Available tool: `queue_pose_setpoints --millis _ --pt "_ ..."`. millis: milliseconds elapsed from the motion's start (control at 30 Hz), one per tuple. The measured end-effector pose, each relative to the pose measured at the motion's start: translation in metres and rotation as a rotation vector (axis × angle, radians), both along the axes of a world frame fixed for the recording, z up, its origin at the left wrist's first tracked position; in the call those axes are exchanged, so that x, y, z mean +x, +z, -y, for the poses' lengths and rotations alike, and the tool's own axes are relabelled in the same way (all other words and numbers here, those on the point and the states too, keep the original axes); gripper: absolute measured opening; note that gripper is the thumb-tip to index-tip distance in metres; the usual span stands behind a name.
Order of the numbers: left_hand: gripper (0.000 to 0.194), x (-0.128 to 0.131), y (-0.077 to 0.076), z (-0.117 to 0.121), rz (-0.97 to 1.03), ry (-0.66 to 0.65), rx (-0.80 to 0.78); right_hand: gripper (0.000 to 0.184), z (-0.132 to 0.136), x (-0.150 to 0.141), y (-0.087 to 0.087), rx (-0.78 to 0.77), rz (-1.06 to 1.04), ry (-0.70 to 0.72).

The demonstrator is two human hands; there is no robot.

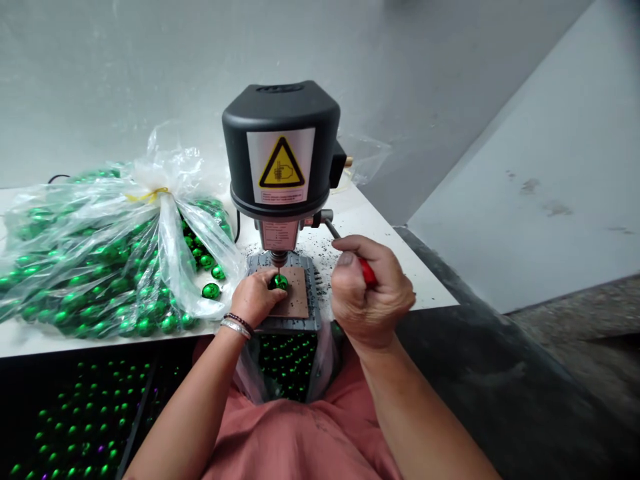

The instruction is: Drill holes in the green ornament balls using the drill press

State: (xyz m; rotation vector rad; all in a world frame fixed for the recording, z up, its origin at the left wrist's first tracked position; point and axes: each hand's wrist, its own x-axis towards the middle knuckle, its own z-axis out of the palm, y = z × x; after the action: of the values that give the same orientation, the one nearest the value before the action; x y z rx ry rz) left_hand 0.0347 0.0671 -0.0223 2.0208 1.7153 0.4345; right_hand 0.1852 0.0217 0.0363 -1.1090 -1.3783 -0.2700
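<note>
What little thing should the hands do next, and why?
Maybe the left hand could slide its fingertips lower on the green ball. The drill bit points down at the ball, close to those fingertips, the right hand grips the red handle, and the warning sticker pictures a hand.

The green ball [281,283] and red knob [368,273] are partly hidden, the plastic bag [117,257] cropped at left
</note>
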Motion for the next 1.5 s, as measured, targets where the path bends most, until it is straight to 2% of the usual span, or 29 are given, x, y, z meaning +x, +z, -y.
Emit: queue_pose_setpoints --millis 333,433,533,633,700,800,867,933,1000,1067,1133,1233,1267,1333,1500 --pt "0.039 -0.001 -0.002 0.0 0.023 -0.002 0.009 0.018 0.0 -0.002 -0.027 -0.022 -0.034 0.06" --pt "0.035 0.001 -0.002 0.0 0.017 -0.018 0.026 0.018 -0.004 -0.003 -0.01 0.039 -0.045 0.026" --pt "0.031 0.001 -0.002 0.003 -0.012 -0.003 0.055 0.018 -0.012 -0.004 0.026 0.074 -0.074 -0.029" --pt "0.036 -0.004 0.001 0.013 0.005 0.047 0.058 0.018 -0.02 -0.004 0.055 0.009 -0.148 -0.011" --pt "0.04 -0.01 0.006 0.024 0.062 0.031 0.015 0.016 -0.023 -0.003 0.063 -0.03 -0.171 0.039" --pt "0.039 -0.022 0.014 0.04 0.185 -0.151 -0.158 0.016 -0.024 -0.003 0.064 -0.041 -0.201 0.091" --pt "0.043 -0.026 0.016 0.047 0.265 -0.211 -0.244 0.017 -0.023 -0.004 0.061 -0.038 -0.212 0.095" --pt "0.047 -0.027 0.015 0.049 0.357 -0.153 -0.261 0.017 -0.022 -0.004 0.06 -0.037 -0.212 0.097" --pt "0.044 -0.026 0.011 0.047 0.504 -0.04 -0.259 0.017 -0.021 -0.004 0.059 -0.04 -0.207 0.115" --pt "0.046 -0.023 0.008 0.044 0.76 0.118 -0.317 0.017 -0.021 -0.003 0.059 -0.042 -0.201 0.136" --pt "0.047 -0.021 0.007 0.04 1.08 0.255 -0.452 0.017 -0.021 -0.002 0.058 -0.04 -0.189 0.14" --pt "0.028 -0.02 0.009 0.037 1.43 0.334 -0.605 0.017 -0.02 -0.001 0.057 -0.029 -0.167 0.126" --pt "0.023 -0.02 0.01 0.037 1.477 0.342 -0.604 0.017 -0.019 -0.001 0.056 -0.027 -0.163 0.124" --pt "0.028 -0.021 0.011 0.037 1.49 0.351 -0.582 0.016 -0.018 -0.001 0.056 -0.022 -0.159 0.124" --pt "0.039 -0.023 0.001 0.035 1.288 0.31 -0.488 0.017 -0.018 -0.002 0.055 -0.015 -0.164 0.119"
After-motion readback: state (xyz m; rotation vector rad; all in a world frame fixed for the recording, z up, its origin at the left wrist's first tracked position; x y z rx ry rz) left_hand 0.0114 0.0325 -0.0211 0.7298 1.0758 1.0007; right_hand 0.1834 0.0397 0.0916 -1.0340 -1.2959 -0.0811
